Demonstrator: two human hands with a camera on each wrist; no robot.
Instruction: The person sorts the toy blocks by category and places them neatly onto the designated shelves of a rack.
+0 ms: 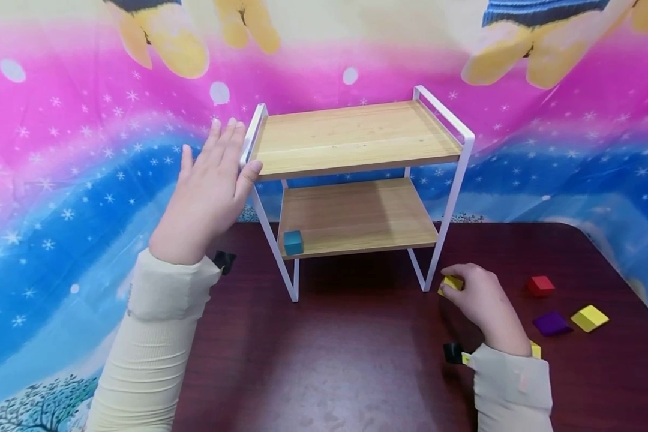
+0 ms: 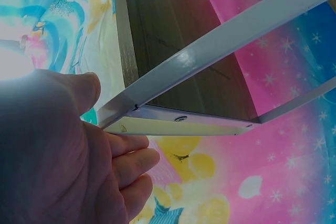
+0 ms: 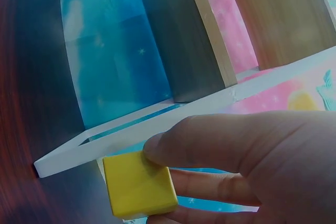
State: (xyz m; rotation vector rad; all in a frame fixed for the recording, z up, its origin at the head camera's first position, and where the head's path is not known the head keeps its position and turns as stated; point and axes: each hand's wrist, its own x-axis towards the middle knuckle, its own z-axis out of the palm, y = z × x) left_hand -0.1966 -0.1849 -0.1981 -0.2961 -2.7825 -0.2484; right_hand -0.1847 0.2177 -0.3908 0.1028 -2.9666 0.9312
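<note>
A two-tier wooden shelf point(image 1: 356, 135) with white metal side frames stands on the dark table. My left hand point(image 1: 207, 186) rests against its upper left side, fingers straight; in the left wrist view the hand point(image 2: 100, 161) is beside the white frame bar point(image 2: 210, 51). My right hand point(image 1: 483, 303) pinches a yellow block point(image 3: 139, 184) between thumb and fingers, near the shelf's right front foot. On the lower shelf board point(image 1: 356, 216), at its front left corner, sits a teal block point(image 1: 293, 242).
Right of my right hand lie a red block point(image 1: 541, 286), a purple block point(image 1: 552, 323) and a yellow block point(image 1: 590, 318). Another yellow block point(image 1: 536, 350) is partly hidden behind my right wrist. A patterned cloth point(image 1: 86, 150) hangs behind the dark table point(image 1: 324, 360).
</note>
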